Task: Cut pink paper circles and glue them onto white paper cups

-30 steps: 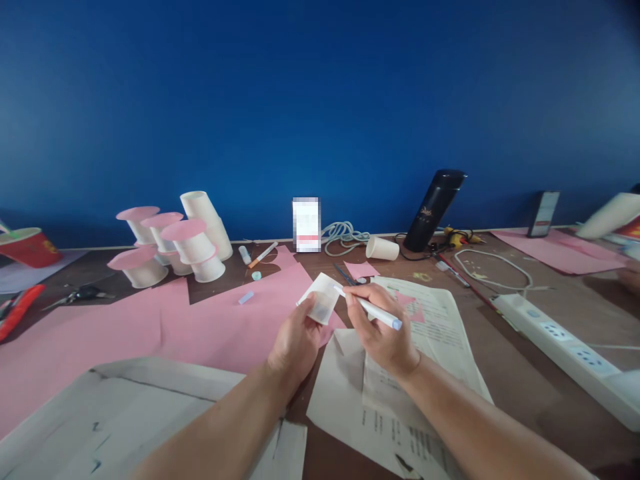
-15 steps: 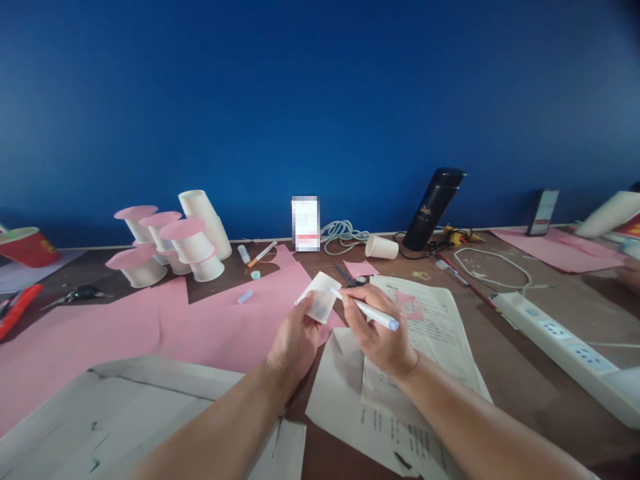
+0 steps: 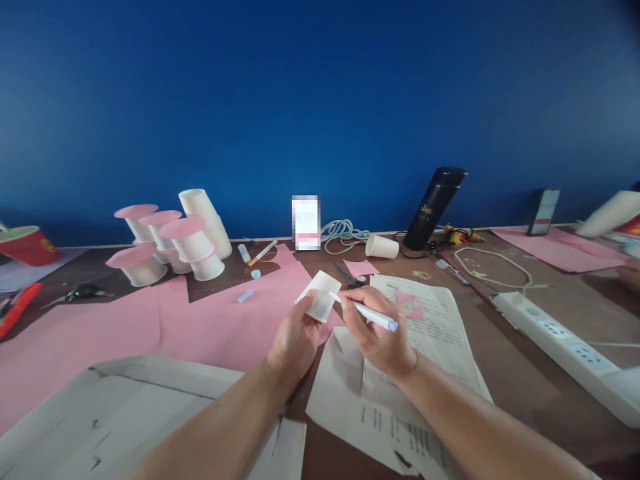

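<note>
My left hand (image 3: pixel 295 337) is closed around a small white paper cup (image 3: pixel 320 303), held tilted above the pink paper. My right hand (image 3: pixel 380 327) grips a white marker (image 3: pixel 373 315) with a pale blue end. Its tip meets the side of the cup; any mark there is too faint to make out. A small pale blue cap (image 3: pixel 245 296) lies on the pink paper (image 3: pixel 220 327) left of my hands. Beyond my right hand are dark scissors (image 3: pixel 347 275), partly hidden, and a printed sheet (image 3: pixel 440 320) lies under my right forearm.
Paper cups with pink discs (image 3: pixel 183 229) stand stacked at left, beside taller nested cups (image 3: pixel 206 223). A phone (image 3: pixel 306 223) leans on the blue wall. Another cup (image 3: pixel 381 247) lies sideways near a black flask (image 3: pixel 434 208). A power strip (image 3: pixel 565 353) runs along the right.
The marker tip has shifted slightly left over the cup's side, with my right hand following. My left hand keeps the cup in nearly the same place.
</note>
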`<state>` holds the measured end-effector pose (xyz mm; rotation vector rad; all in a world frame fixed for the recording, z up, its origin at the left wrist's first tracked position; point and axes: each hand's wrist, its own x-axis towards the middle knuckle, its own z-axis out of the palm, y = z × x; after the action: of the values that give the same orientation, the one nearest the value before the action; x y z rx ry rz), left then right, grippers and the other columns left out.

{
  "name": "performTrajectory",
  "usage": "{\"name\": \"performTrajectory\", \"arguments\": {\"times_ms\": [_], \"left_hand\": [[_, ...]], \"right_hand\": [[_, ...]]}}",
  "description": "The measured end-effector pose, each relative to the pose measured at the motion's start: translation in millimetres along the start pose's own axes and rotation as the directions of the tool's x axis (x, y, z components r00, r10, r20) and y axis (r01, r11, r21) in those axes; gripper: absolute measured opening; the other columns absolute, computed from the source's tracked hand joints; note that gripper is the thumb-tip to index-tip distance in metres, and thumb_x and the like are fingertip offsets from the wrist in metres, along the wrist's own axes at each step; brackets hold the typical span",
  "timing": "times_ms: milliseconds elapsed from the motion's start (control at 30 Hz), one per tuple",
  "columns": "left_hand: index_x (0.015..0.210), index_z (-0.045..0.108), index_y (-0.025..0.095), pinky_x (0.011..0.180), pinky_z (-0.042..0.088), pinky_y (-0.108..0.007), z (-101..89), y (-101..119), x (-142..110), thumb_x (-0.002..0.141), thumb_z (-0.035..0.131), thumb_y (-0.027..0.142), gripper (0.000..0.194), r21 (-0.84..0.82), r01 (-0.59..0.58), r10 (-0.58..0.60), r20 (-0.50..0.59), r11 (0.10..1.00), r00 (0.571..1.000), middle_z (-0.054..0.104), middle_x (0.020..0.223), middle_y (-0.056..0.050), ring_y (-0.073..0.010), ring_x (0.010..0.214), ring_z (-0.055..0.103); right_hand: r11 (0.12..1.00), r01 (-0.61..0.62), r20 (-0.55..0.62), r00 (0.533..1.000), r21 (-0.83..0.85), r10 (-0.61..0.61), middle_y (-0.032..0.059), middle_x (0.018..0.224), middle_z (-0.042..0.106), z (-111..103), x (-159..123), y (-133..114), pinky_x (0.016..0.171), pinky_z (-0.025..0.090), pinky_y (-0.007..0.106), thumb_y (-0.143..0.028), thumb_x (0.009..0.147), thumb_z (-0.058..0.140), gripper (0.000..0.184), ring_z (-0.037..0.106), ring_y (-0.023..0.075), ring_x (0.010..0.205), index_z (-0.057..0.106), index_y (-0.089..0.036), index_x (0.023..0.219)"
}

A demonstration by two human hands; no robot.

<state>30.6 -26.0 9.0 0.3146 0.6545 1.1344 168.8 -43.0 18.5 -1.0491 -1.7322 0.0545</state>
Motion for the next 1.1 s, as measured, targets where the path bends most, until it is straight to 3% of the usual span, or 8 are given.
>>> {"name": "performTrajectory", "arguments": {"times_ms": [400,567,733,1100], "left_hand": [[0.092,0.067,0.012,0.083,0.053,-0.025,-7.1,-2.9,7.5,0.086,0.060,0.022,0.014,-0.032,-0.053,0.054,0.014,0.998,0.998,0.070,0.090,-0.006,-0.0151,0.085,0.066],[0.098,0.067,0.014,0.085,0.052,-0.024,-8.1,-1.8,8.1,0.085,0.061,0.024,0.018,-0.030,-0.066,0.065,-0.020,0.997,0.998,0.070,0.101,-0.007,-0.0159,0.093,0.066],[0.093,0.067,0.014,0.083,0.053,-0.023,-10.8,-3.1,11.4,0.086,0.058,0.021,0.013,-0.046,-0.063,0.060,-0.071,0.997,0.996,0.070,0.098,-0.007,-0.0151,0.091,0.066],[0.100,0.067,0.012,0.092,0.052,-0.026,-8.5,-3.5,10.5,0.086,0.059,0.021,0.019,-0.024,-0.058,0.057,-0.037,0.998,0.998,0.069,0.111,-0.010,-0.0181,0.104,0.064]], "right_hand": [[0.998,0.013,0.013,1.000,0.058,-0.014,0.0033,0.081,0.068,0.9,-2.9,-0.4,0.066,0.053,0.031,-0.017,0.087,0.056,0.013,0.064,0.0168,0.073,0.065,-0.020,0.096],[0.998,0.002,-0.054,0.999,0.061,0.002,0.0041,0.087,0.068,-1.7,-2.1,1.6,0.071,0.051,0.031,-0.016,0.088,0.056,0.013,0.064,0.0168,0.078,0.064,-0.020,0.098],[0.997,-0.069,-0.093,0.993,0.047,0.073,0.0035,0.085,0.068,-2.3,0.0,6.6,0.071,0.051,0.032,-0.020,0.089,0.056,0.010,0.063,0.0170,0.077,0.064,-0.021,0.096],[0.997,-0.051,-0.062,0.997,0.050,0.054,0.0028,0.084,0.068,0.0,0.9,5.9,0.071,0.052,0.031,-0.019,0.090,0.056,0.009,0.063,0.0166,0.077,0.064,-0.021,0.095]]}}
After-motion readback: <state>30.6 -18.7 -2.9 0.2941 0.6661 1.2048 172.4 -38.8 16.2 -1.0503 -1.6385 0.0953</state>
